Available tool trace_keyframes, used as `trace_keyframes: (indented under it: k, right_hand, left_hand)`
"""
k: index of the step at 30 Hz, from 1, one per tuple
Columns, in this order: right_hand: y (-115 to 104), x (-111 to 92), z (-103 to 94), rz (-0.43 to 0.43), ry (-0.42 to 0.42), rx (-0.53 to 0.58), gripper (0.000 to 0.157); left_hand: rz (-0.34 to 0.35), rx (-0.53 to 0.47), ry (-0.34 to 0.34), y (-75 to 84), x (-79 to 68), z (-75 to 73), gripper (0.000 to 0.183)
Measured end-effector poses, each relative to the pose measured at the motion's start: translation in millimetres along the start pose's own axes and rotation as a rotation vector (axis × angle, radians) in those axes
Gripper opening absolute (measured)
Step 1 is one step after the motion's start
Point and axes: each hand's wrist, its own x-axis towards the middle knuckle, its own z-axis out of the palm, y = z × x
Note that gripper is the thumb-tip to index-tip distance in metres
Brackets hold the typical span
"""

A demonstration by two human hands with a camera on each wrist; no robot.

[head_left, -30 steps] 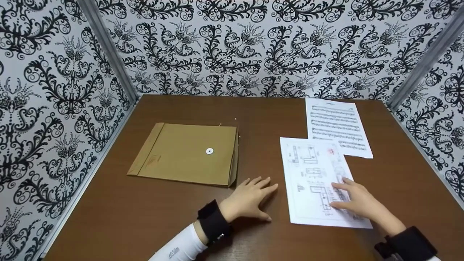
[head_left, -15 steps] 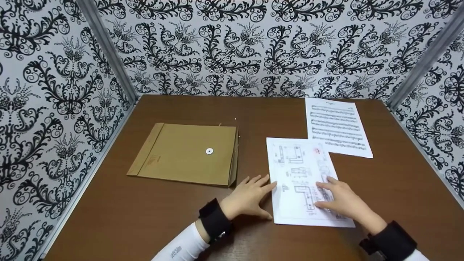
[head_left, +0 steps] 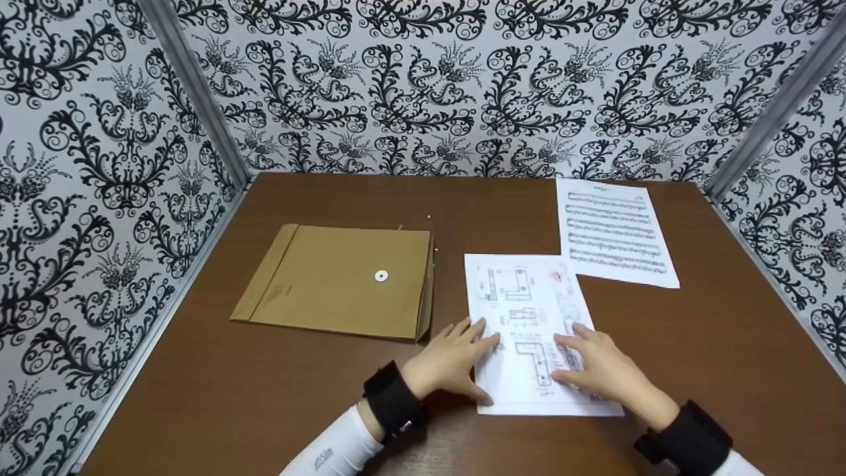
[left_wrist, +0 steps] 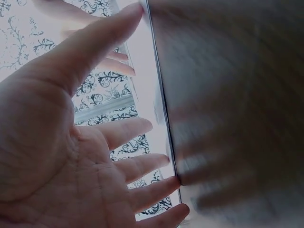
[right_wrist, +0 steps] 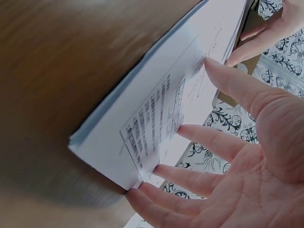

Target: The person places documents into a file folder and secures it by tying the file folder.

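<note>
Hands (head_left: 449, 363) (head_left: 601, 367), two, on drawing sheets (head_left: 515, 360), number unclear, one envelope (head_left: 337, 281)

Left grip (head_left: 448, 363) and right grip (head_left: 600, 365) rest palm-down, loosely spread.

A wide black wristband (head_left: 388, 400) circles the left wrist, nearer the tabletop's (head_left: 198, 383) left edge, with a small silvery fitting (head_left: 406, 426) at its lower rim. Past a short bare gap comes a close-fitting white sleeve (head_left: 347, 439), printed with small grey lettering (head_left: 324, 459), too blurred to read. Nearer the right edge, a second black band (head_left: 694, 436) carries a dark blocky piece (head_left: 650, 445); more white sleeve (head_left: 737, 466) follows. Both hands are bare.
</note>
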Motion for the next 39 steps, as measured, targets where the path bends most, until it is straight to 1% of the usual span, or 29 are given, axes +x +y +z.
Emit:
trace_keyframes:
  k: [6, 12, 19, 26, 35, 39]
  right_hand:
    - [-10, 2, 3.8, -0.007, 0.011, -0.017, 0.070]
    - [-19, 4, 6.5, -0.012, 0.019, -0.032, 0.070]
    - [-20, 6, 6.1, -0.024, 0.016, -0.011, 0.067]
    - [-9, 7, -2.6, -0.050, 0.043, 0.090, 0.063]
    - [10, 14, -11.2, 0.003, 0.119, 0.230, 0.059]
    - [17, 17, -13.3, 0.032, 0.113, 0.301, 0.061]
  left_hand:
    - [-0.002, 0.015, -0.021, -0.2, 2.1, 0.9, 0.109]
    - [-0.009, -0.007, -0.036, -1.5, 3.1, 1.6, 0.111]
    - [0.002, -0.023, -0.030, -4.2, 5.2, 3.4, 0.113]
    - [-0.002, -0.041, -0.027, -1.8, 4.8, -0.1, 0.113]
    - [-0.009, -0.053, -0.037, 0.1, 4.4, -1.1, 0.114]
    - [-0.013, -0.041, -0.039, 0.0, 3.6, -2.3, 0.114]
